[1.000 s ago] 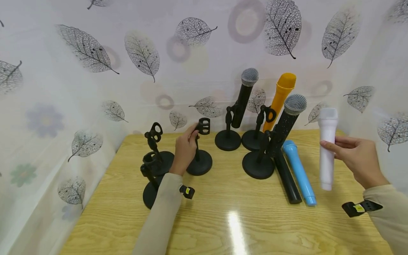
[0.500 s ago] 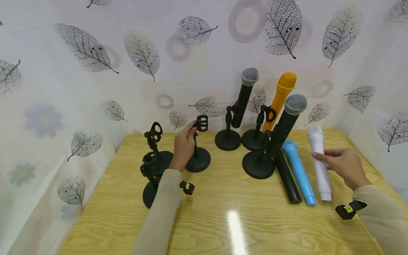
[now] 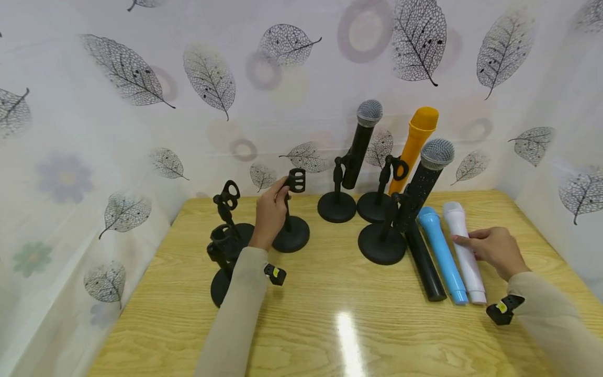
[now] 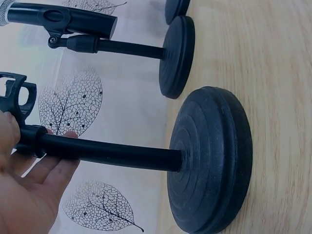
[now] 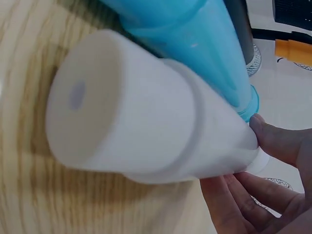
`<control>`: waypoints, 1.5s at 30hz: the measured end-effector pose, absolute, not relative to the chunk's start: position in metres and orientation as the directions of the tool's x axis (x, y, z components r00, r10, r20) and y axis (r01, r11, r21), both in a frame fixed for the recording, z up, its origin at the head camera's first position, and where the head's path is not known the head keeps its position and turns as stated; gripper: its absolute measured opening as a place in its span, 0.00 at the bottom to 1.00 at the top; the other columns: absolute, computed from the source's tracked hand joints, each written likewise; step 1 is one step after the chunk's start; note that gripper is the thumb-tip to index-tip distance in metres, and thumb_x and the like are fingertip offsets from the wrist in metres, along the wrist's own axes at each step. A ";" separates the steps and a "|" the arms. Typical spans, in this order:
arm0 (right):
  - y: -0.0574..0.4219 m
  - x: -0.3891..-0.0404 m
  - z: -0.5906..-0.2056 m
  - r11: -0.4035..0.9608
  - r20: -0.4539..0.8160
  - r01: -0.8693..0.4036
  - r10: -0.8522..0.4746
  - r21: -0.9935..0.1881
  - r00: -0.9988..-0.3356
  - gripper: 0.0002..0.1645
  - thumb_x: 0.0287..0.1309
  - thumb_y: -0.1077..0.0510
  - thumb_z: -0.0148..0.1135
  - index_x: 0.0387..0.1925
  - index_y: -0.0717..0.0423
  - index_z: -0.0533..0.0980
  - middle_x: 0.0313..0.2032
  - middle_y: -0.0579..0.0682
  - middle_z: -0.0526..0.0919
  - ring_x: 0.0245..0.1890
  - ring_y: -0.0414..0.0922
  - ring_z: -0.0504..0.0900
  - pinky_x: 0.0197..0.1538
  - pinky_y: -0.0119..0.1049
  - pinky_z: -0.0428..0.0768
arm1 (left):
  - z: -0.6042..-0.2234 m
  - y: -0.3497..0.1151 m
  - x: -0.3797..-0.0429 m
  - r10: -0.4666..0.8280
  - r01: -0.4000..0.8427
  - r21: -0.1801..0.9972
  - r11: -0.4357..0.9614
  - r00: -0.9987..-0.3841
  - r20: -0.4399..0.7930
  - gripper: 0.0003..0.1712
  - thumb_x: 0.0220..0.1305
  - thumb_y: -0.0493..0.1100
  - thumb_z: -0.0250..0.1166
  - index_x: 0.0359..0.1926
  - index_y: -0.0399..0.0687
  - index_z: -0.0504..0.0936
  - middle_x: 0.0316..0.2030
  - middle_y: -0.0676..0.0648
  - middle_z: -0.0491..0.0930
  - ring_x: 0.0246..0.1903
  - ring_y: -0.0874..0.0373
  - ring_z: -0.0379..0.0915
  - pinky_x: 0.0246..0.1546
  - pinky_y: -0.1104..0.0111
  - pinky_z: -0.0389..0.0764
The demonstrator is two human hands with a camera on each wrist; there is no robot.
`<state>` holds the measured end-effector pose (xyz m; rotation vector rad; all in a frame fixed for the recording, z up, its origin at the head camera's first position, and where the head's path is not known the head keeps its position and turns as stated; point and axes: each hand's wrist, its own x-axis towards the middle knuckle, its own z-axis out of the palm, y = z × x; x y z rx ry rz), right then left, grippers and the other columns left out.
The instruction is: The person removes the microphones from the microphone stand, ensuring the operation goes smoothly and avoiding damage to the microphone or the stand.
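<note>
In the head view my left hand [image 3: 270,219] grips a black desktop microphone stand [image 3: 293,235] just below its clip. The left wrist view shows the thumb and fingers around the upper stem, and the round base [image 4: 209,161] close over the tabletop. On the right, my right hand [image 3: 500,252] holds a white microphone [image 3: 467,267] around its middle, thumb on one side and fingers on the other. It lies along the right side of a light blue microphone [image 3: 444,259], low at the table. A black microphone [image 3: 426,269] lies left of the blue one, its head hidden behind a stand.
Three stands at the back right carry a black microphone [image 3: 360,152], an orange microphone [image 3: 416,139] and a speckled black microphone [image 3: 421,183]. Two stands with bare clips [image 3: 226,207] stand on the left. A leaf-print cloth [image 3: 212,152] hangs behind the wooden table [image 3: 311,319].
My right hand has brought the white microphone down and left, to beside the blue one. My left hand has shifted the gripped stand slightly back and left.
</note>
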<state>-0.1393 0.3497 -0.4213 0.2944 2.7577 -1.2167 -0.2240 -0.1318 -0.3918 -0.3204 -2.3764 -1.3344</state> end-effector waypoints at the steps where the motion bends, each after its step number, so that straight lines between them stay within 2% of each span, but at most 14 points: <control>1: 0.350 -0.140 -0.422 0.665 -0.187 0.227 0.133 -0.712 -0.973 0.52 0.64 0.37 0.66 0.59 0.86 0.67 0.52 0.79 0.76 0.30 0.48 0.86 0.32 0.40 0.83 | -0.392 -0.132 -0.224 0.007 0.381 0.765 0.520 -0.897 0.442 0.22 0.80 0.45 0.50 0.69 0.46 0.75 0.40 0.41 0.86 0.29 0.51 0.78 0.27 0.64 0.71; 5: 0.350 -0.141 -0.424 0.687 -0.212 0.247 0.138 -0.683 -0.968 0.53 0.64 0.35 0.65 0.59 0.85 0.68 0.52 0.79 0.76 0.30 0.48 0.86 0.31 0.39 0.82 | -0.392 -0.132 -0.225 0.013 0.384 0.765 0.517 -0.897 0.442 0.22 0.81 0.45 0.50 0.69 0.46 0.74 0.41 0.41 0.86 0.31 0.52 0.80 0.26 0.64 0.71; 12: 0.349 -0.143 -0.426 0.726 -0.200 0.228 0.126 -0.649 -0.972 0.52 0.64 0.35 0.64 0.57 0.85 0.70 0.48 0.78 0.79 0.30 0.47 0.85 0.31 0.40 0.81 | -0.393 -0.133 -0.225 0.013 0.379 0.765 0.521 -0.900 0.437 0.23 0.80 0.46 0.49 0.70 0.46 0.74 0.42 0.40 0.86 0.29 0.51 0.79 0.25 0.64 0.70; 19: 0.350 -0.144 -0.427 0.748 -0.194 0.208 0.109 -0.630 -0.975 0.52 0.64 0.35 0.65 0.56 0.85 0.71 0.47 0.77 0.80 0.32 0.48 0.84 0.31 0.39 0.81 | -0.393 -0.133 -0.224 0.016 0.377 0.769 0.516 -0.902 0.431 0.24 0.81 0.46 0.49 0.71 0.46 0.73 0.43 0.40 0.86 0.33 0.48 0.81 0.26 0.63 0.70; 25: 0.348 -0.144 -0.426 0.736 -0.210 0.216 0.102 -0.641 -0.972 0.52 0.64 0.35 0.64 0.57 0.85 0.69 0.49 0.77 0.79 0.33 0.48 0.85 0.33 0.40 0.81 | -0.393 -0.133 -0.222 0.009 0.351 0.765 0.540 -0.911 0.411 0.25 0.81 0.48 0.47 0.72 0.49 0.71 0.45 0.41 0.85 0.34 0.51 0.81 0.27 0.62 0.71; 27: 0.348 -0.143 -0.425 0.738 -0.212 0.214 0.098 -0.640 -0.972 0.53 0.65 0.34 0.63 0.58 0.86 0.68 0.50 0.78 0.78 0.33 0.48 0.85 0.33 0.40 0.81 | -0.393 -0.133 -0.221 0.011 0.358 0.756 0.548 -0.907 0.421 0.25 0.81 0.48 0.47 0.73 0.49 0.69 0.41 0.41 0.84 0.27 0.50 0.78 0.30 0.61 0.72; 29: 0.348 -0.143 -0.424 0.742 -0.211 0.211 0.095 -0.637 -0.973 0.53 0.65 0.34 0.63 0.58 0.86 0.68 0.50 0.78 0.78 0.33 0.49 0.85 0.33 0.40 0.81 | -0.392 -0.132 -0.220 0.013 0.362 0.757 0.544 -0.906 0.424 0.26 0.81 0.47 0.48 0.75 0.50 0.67 0.32 0.40 0.81 0.20 0.49 0.71 0.35 0.61 0.73; 32: 0.349 -0.142 -0.422 0.741 -0.217 0.213 0.093 -0.637 -0.972 0.54 0.65 0.34 0.63 0.58 0.86 0.68 0.52 0.79 0.77 0.34 0.50 0.86 0.33 0.40 0.82 | -0.392 -0.131 -0.213 0.002 0.332 0.782 0.528 -0.921 0.389 0.28 0.82 0.48 0.48 0.78 0.54 0.60 0.23 0.40 0.74 0.16 0.47 0.64 0.38 0.59 0.74; 34: 0.349 -0.142 -0.422 0.736 -0.225 0.219 0.092 -0.640 -0.970 0.54 0.65 0.34 0.63 0.59 0.86 0.67 0.52 0.79 0.76 0.34 0.50 0.86 0.34 0.40 0.82 | -0.394 -0.130 -0.208 -0.016 0.289 0.803 0.522 -0.937 0.348 0.31 0.82 0.49 0.49 0.80 0.55 0.55 0.30 0.40 0.79 0.26 0.49 0.76 0.45 0.57 0.77; 36: 0.350 -0.142 -0.421 0.730 -0.234 0.227 0.094 -0.644 -0.968 0.54 0.65 0.34 0.63 0.59 0.86 0.67 0.53 0.79 0.75 0.34 0.49 0.86 0.35 0.41 0.82 | -0.397 -0.130 -0.201 -0.032 0.241 0.826 0.510 -0.954 0.298 0.34 0.81 0.51 0.50 0.81 0.54 0.51 0.47 0.38 0.82 0.45 0.48 0.82 0.52 0.54 0.78; 37: 0.350 -0.142 -0.421 0.728 -0.237 0.230 0.096 -0.646 -0.967 0.54 0.65 0.34 0.63 0.59 0.86 0.66 0.53 0.79 0.75 0.34 0.49 0.86 0.35 0.41 0.82 | -0.399 -0.131 -0.198 -0.038 0.218 0.833 0.508 -0.961 0.275 0.35 0.81 0.52 0.50 0.81 0.54 0.50 0.54 0.36 0.80 0.53 0.47 0.79 0.56 0.53 0.77; 39: 0.351 -0.141 -0.420 0.725 -0.242 0.235 0.097 -0.647 -0.966 0.54 0.65 0.35 0.63 0.60 0.86 0.66 0.53 0.79 0.75 0.34 0.49 0.86 0.36 0.42 0.83 | -0.403 -0.132 -0.191 -0.046 0.185 0.839 0.512 -0.969 0.242 0.36 0.80 0.51 0.52 0.81 0.50 0.50 0.68 0.36 0.69 0.67 0.44 0.69 0.63 0.51 0.72; 41: 0.353 -0.141 -0.418 0.723 -0.245 0.237 0.097 -0.649 -0.965 0.53 0.66 0.35 0.63 0.60 0.86 0.66 0.52 0.79 0.76 0.34 0.50 0.86 0.37 0.43 0.84 | -0.407 -0.133 -0.183 -0.048 0.144 0.842 0.519 -0.979 0.197 0.37 0.79 0.51 0.55 0.80 0.48 0.51 0.71 0.36 0.65 0.68 0.43 0.67 0.64 0.50 0.71; 45: 0.355 -0.139 -0.414 0.734 -0.247 0.236 0.096 -0.637 -0.964 0.53 0.66 0.35 0.62 0.61 0.85 0.66 0.48 0.75 0.80 0.36 0.54 0.87 0.38 0.47 0.83 | -0.413 -0.134 -0.166 -0.042 0.074 0.819 0.569 -0.992 0.119 0.38 0.76 0.49 0.60 0.78 0.43 0.55 0.71 0.36 0.66 0.66 0.42 0.68 0.62 0.49 0.72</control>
